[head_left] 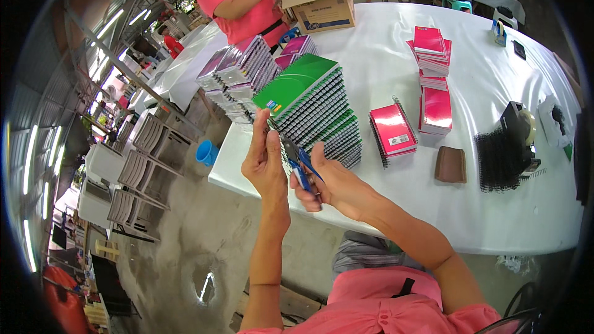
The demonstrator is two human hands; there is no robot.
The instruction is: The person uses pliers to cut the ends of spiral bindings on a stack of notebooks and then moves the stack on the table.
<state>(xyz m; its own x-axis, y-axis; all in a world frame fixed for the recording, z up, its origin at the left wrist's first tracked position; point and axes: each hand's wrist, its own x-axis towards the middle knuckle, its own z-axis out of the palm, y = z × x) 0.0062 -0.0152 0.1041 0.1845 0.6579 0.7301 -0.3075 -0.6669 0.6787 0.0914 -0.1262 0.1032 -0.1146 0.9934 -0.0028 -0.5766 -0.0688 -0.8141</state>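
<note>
My right hand (331, 179) is closed around a pair of blue-handled pliers (302, 173), their jaws pointing up and left. My left hand (265, 161), fingers up and thumb bent in, grips a spiral notebook (288, 149) seen nearly edge-on, its wire side toward the pliers. The pliers' jaws overlap the coil, and whether they bite the wire is too small to tell. Right behind both hands rises a tall stack of green spiral notebooks (303, 86), coils facing me.
Purple spiral notebooks (238, 71) stand left of the green stack. Rightward lie red notebooks (393, 128), a red pile (435, 108), a brown pouch (450, 164), black coils (495, 159) and a tape dispenser (523, 136). Across the white table (377, 37), a co-worker (247, 3) reaches into a cardboard box (322, 7).
</note>
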